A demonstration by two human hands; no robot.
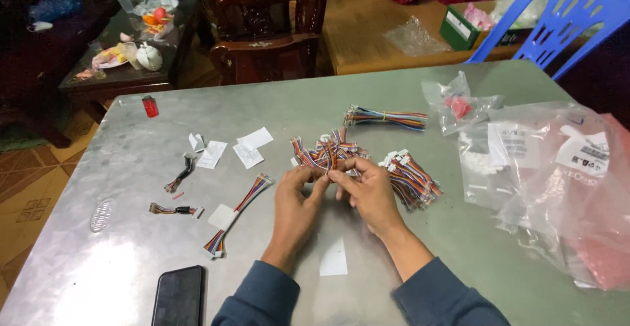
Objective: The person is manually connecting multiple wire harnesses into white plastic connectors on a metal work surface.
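A bundle of multicoloured ribbon wires (326,152) with small white connectors is held between the two hands near the middle of the table (131,254). The left hand (294,204) is closed narrowly, its fingertips pinched on the near end of the bundle, and the right hand (371,191) is likewise closed on the same bundle from the other side, so that the wires fan out just beyond the knuckles toward the far edge.

Just beside the right hand, toward the right edge, a second heap of wires (410,178) is seen, and a third, straighter bunch (387,118) is laid nearer the far edge. One longer wire harness (237,214) is stretched out left of the left hand, with two short dark wire pieces (180,175) further toward the left edge.

About five small white paper slips (252,143) are scattered left of centre, and one more white slip (334,260) is lying between the forearms near the front edge. Clear plastic bags (525,162) bearing white rectangular labels are piled along the right edge, one small bag (459,106) holding something red, and a pinkish bag (600,234) sits at the near right corner.

A black phone (178,296) is placed at the front edge, and a red lighter (150,106) near the far left corner
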